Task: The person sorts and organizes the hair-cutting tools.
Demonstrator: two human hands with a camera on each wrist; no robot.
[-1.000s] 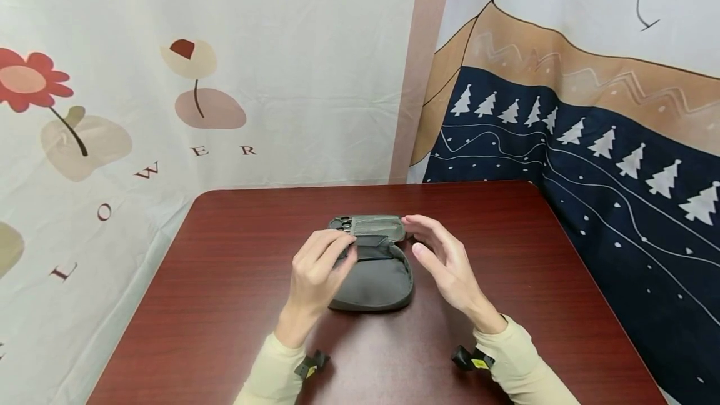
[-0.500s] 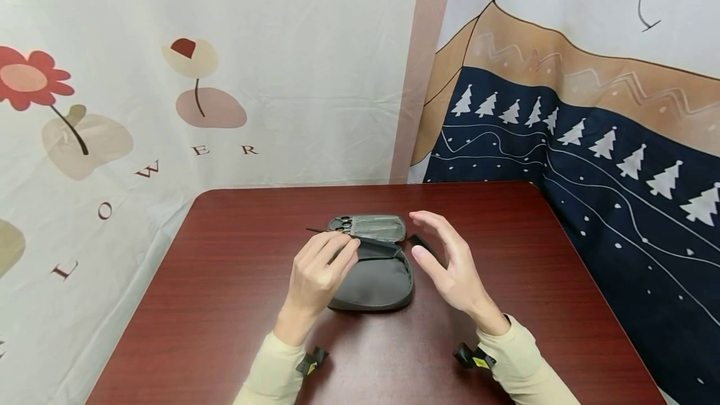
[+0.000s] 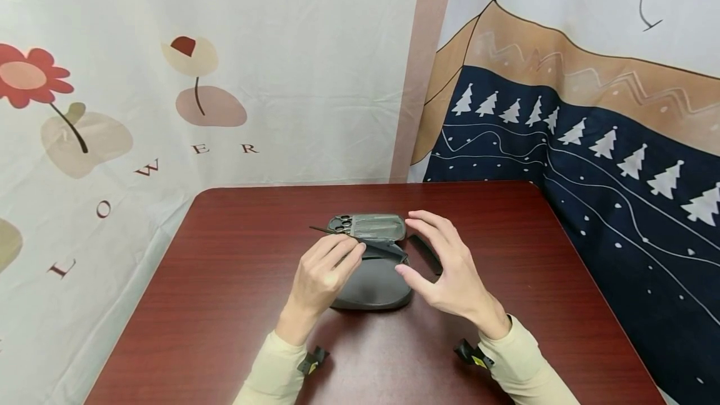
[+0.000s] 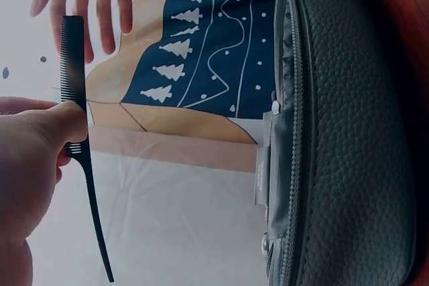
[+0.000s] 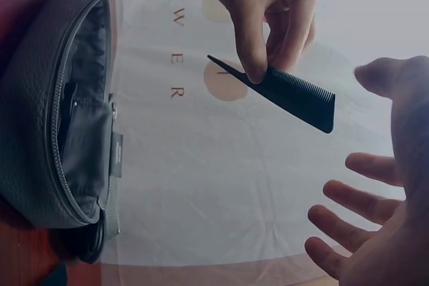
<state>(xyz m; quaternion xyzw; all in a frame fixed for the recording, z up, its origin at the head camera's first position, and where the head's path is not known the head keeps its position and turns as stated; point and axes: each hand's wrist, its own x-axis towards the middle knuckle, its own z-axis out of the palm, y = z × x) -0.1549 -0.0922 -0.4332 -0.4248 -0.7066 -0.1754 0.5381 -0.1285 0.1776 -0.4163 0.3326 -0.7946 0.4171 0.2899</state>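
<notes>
- A black comb [image 4: 75,75] is held up off the table [image 3: 225,305], toothed end to the right, apart from the unzipped gray pouch [image 3: 371,286].
- The left hand's grip [image 3: 323,270] pinches it near the tail.
- The right hand's grip [image 3: 450,267] is spread, near the comb.
- Far of the pouch lies a small gray case [image 3: 378,227].

The table [image 3: 225,267] is red-brown, with a fine wood grain and rounded far corners. Behind it hangs a white cloth [image 3: 320,74] with soft creases. On its left part are printed a red flower [image 3: 25,77] and dark red letters [image 3: 104,209]. A pink band [image 3: 419,80] runs down beside it, and further right are tan hills [image 3: 562,61] above a navy field [image 3: 506,158] with white trees [image 3: 664,180]. A pale shine [image 3: 379,355] lies on the near tabletop.
</notes>
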